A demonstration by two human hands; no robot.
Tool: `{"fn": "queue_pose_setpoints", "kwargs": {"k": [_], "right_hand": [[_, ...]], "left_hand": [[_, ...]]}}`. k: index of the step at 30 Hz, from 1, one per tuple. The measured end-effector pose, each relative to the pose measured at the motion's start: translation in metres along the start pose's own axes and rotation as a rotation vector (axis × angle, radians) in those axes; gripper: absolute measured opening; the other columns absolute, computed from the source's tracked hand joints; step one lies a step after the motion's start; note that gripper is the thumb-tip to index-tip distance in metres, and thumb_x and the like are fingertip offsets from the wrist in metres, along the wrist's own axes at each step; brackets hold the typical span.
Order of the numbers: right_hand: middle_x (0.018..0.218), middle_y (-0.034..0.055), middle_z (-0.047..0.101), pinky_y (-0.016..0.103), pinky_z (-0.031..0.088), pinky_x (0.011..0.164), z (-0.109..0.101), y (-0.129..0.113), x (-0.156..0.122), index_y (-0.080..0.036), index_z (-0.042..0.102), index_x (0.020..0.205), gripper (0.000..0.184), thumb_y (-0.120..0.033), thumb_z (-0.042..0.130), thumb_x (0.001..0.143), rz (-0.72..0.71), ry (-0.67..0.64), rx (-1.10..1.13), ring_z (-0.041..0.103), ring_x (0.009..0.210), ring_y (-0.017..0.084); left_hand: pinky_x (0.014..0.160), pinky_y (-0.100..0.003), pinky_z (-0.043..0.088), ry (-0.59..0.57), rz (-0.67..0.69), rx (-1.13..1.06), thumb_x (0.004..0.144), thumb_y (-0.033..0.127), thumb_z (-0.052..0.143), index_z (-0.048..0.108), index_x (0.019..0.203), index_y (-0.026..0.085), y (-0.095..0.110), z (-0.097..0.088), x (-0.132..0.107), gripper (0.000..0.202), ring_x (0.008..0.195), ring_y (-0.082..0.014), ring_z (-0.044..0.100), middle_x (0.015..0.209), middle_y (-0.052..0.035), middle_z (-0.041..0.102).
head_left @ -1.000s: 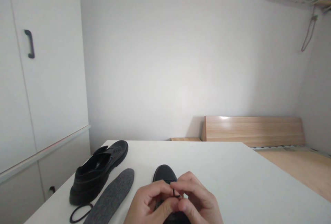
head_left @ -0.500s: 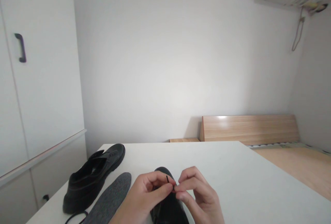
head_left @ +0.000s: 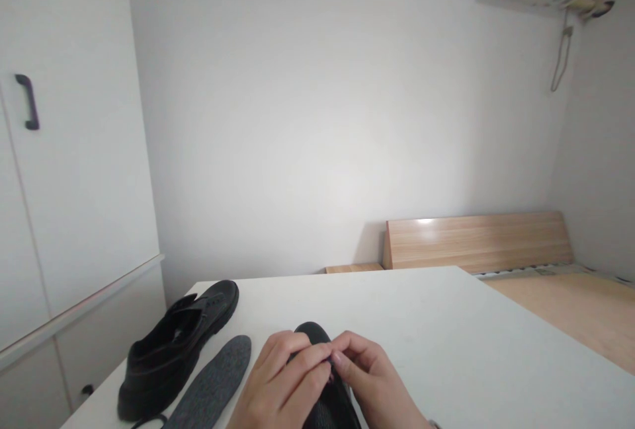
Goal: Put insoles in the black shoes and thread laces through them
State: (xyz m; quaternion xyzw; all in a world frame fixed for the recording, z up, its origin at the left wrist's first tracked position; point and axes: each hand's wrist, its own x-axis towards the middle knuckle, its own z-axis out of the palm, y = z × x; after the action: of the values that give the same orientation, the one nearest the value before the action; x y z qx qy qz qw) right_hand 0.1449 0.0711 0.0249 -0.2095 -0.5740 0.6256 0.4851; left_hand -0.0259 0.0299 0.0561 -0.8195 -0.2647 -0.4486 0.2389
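A black shoe (head_left: 330,409) lies toe away from me at the table's near edge, partly covered by both hands. My left hand (head_left: 282,379) is curled over its upper, fingers bent and pressed together, thumb out of sight. From the right, my right hand (head_left: 370,373) pinches thumb against index finger at the lacing, its tips touching my left fingertips. The black shoelace seen between the fingers a moment ago is now mostly hidden there. Left of the hands is a grey insole (head_left: 215,379). A second black shoe (head_left: 163,363), without visible lacing, stands farther left.
The white table (head_left: 397,310) spreads ahead and to the right. A dark cord loop (head_left: 149,422) lies by the second shoe's heel. White cabinets (head_left: 79,204) border the left side. A wooden headboard and bed base (head_left: 476,244) stand beyond the table at right.
My left hand has turned over, from a thumb-and-finger pinch on the upright lace end to fingers laid across the shoe. My right hand has closed in, and the lace end has gone from sight.
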Motion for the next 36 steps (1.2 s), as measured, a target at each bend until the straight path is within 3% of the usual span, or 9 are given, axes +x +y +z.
{"fn": "queue_pose_setpoints", "kwargs": {"k": [4, 8, 12, 16, 20, 24, 29, 32, 36], "right_hand": [[0.08, 0.0011, 0.064, 0.027, 0.04, 0.079, -0.003, 0.004, 0.002, -0.018, 0.067, 0.079, 0.034, -0.05, 0.079, 0.078, -0.04, 0.139, 0.065, 0.052, 0.08, 0.015], [0.098, 0.0059, 0.067, 0.033, 0.041, 0.086, -0.008, 0.008, 0.003, -0.02, 0.062, 0.084, 0.036, -0.054, 0.074, 0.081, -0.053, 0.163, 0.164, 0.056, 0.097, 0.021], [0.08, 0.0027, 0.067, 0.029, 0.04, 0.077, -0.012, 0.009, 0.005, -0.021, 0.053, 0.083, 0.038, -0.055, 0.07, 0.084, -0.02, 0.15, 0.243, 0.054, 0.077, 0.016], [0.058, -0.0048, 0.052, 0.022, 0.025, 0.054, -0.014, 0.004, 0.008, -0.02, 0.049, 0.078, 0.046, -0.06, 0.071, 0.082, -0.013, 0.126, 0.067, 0.033, 0.054, 0.009], [0.05, -0.0104, 0.036, 0.022, 0.014, 0.047, -0.01, 0.001, 0.005, -0.02, 0.051, 0.082, 0.05, -0.066, 0.07, 0.079, 0.037, 0.041, -0.066, 0.024, 0.046, 0.006], [0.058, -0.0069, 0.043, 0.022, 0.022, 0.05, 0.001, -0.005, -0.005, -0.017, 0.061, 0.096, 0.048, -0.064, 0.063, 0.086, 0.055, -0.08, -0.307, 0.035, 0.051, 0.007], [0.058, -0.0029, 0.049, 0.024, 0.028, 0.052, 0.009, -0.012, -0.012, -0.016, 0.064, 0.085, 0.047, -0.061, 0.054, 0.093, 0.016, -0.111, -0.501, 0.04, 0.053, 0.009], [0.06, -0.0029, 0.05, 0.024, 0.033, 0.056, 0.012, -0.012, -0.012, -0.016, 0.064, 0.089, 0.049, -0.065, 0.057, 0.089, -0.034, -0.005, -0.354, 0.043, 0.056, 0.01], [0.061, -0.0027, 0.052, 0.022, 0.029, 0.05, 0.012, -0.009, -0.011, -0.016, 0.064, 0.092, 0.049, -0.064, 0.064, 0.085, -0.02, 0.061, -0.213, 0.04, 0.051, 0.008]], "left_hand": [[0.091, -0.023, 0.046, -0.069, -0.255, -0.297, 0.094, 0.006, 0.056, 0.062, 0.094, 0.023, -0.013, -0.001, -0.009, 0.018, 0.103, -0.0151, 0.059, 0.108, -0.0003, 0.071], [0.081, -0.023, 0.046, -0.183, -0.686, -0.65, 0.095, 0.025, 0.059, 0.058, 0.085, 0.023, -0.028, -0.004, -0.021, 0.01, 0.088, -0.015, 0.063, 0.09, 0.0011, 0.068], [0.077, -0.026, 0.043, -0.358, -0.877, -0.851, 0.09, 0.044, 0.063, 0.062, 0.082, 0.02, -0.042, -0.021, -0.025, 0.025, 0.083, -0.018, 0.059, 0.082, 0.0003, 0.063], [0.075, -0.026, 0.04, -0.453, -0.924, -0.884, 0.086, 0.046, 0.067, 0.063, 0.079, 0.019, -0.051, -0.037, -0.021, 0.028, 0.081, -0.0178, 0.056, 0.08, 0.0006, 0.062], [0.074, -0.026, 0.041, -0.338, -0.984, -0.945, 0.082, 0.049, 0.071, 0.065, 0.077, 0.018, -0.042, -0.03, -0.017, 0.033, 0.078, -0.0176, 0.055, 0.077, -0.0002, 0.062], [0.073, -0.026, 0.042, -0.172, -0.938, -0.927, 0.082, 0.045, 0.074, 0.067, 0.077, 0.018, -0.02, -0.01, -0.012, 0.028, 0.077, -0.0172, 0.056, 0.076, -0.001, 0.062], [0.073, -0.025, 0.043, 0.003, -0.793, -0.855, 0.082, 0.043, 0.075, 0.068, 0.08, 0.02, -0.007, 0.006, -0.014, 0.024, 0.078, -0.0163, 0.056, 0.078, 0.0001, 0.06], [0.078, -0.027, 0.046, -0.095, -0.846, -0.918, 0.079, 0.045, 0.078, 0.069, 0.095, 0.022, -0.009, 0.01, -0.019, 0.029, 0.085, -0.0186, 0.061, 0.087, -0.0014, 0.067], [0.086, -0.03, 0.046, -0.231, -0.826, -0.809, 0.086, 0.031, 0.071, 0.073, 0.08, 0.021, -0.008, 0.014, -0.025, 0.012, 0.092, -0.0206, 0.064, 0.087, -0.0032, 0.071]]}}
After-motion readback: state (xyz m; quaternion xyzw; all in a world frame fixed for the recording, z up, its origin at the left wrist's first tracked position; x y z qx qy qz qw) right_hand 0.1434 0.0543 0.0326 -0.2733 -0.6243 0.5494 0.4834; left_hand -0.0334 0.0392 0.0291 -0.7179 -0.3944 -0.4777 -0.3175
